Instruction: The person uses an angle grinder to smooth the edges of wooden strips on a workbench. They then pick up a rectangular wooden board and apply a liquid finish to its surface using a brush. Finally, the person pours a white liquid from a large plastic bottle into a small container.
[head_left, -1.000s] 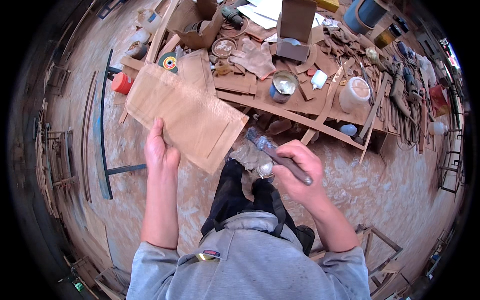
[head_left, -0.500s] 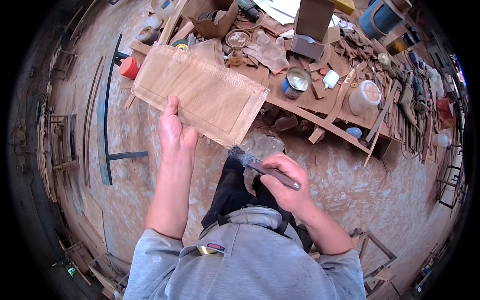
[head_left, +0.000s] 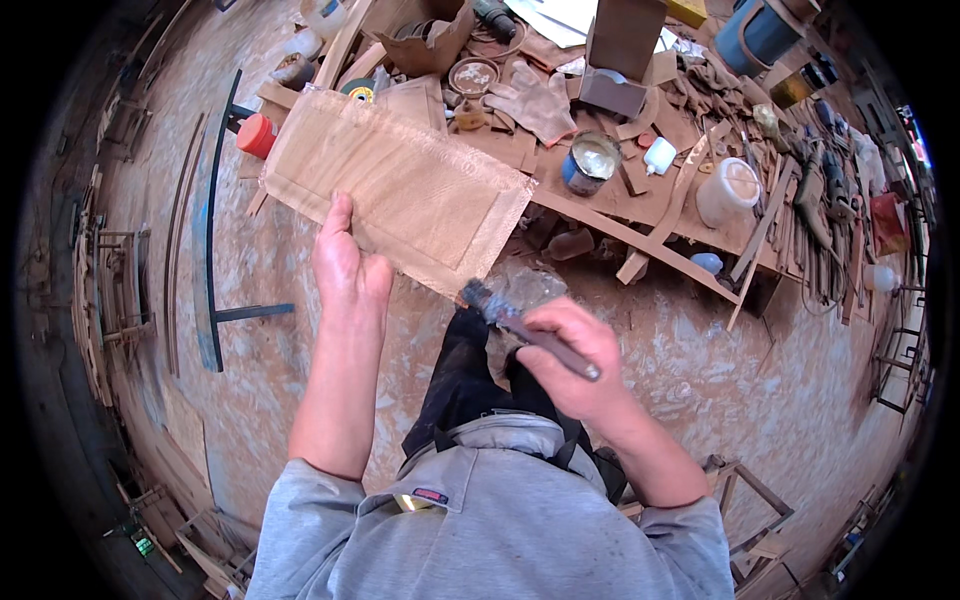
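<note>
A flat rectangular tan wooden panel [head_left: 400, 185] with a frayed, shiny-looking edge and a line running inside its border is tilted in front of me. My left hand [head_left: 350, 258] grips its near edge, thumb on the top face and fingers hidden underneath. In my right hand [head_left: 580, 358] is a paintbrush [head_left: 522, 328] with dark bristles, held by its handle. The bristles are at the panel's near right corner, slightly blurred; whether they touch it I cannot tell.
Beyond the panel stands a cluttered workbench [head_left: 640, 235] with an open can [head_left: 591, 163], a white tub [head_left: 728, 192], a work glove [head_left: 535, 103], cardboard boxes and wood scraps. A red-lidded container [head_left: 257, 135] is by the panel's left end. A dark metal frame [head_left: 212, 240] lies to the left.
The brush has shifted slightly, its bristles now a little higher and further right at the panel's corner. The panel and left hand have moved slightly left.
</note>
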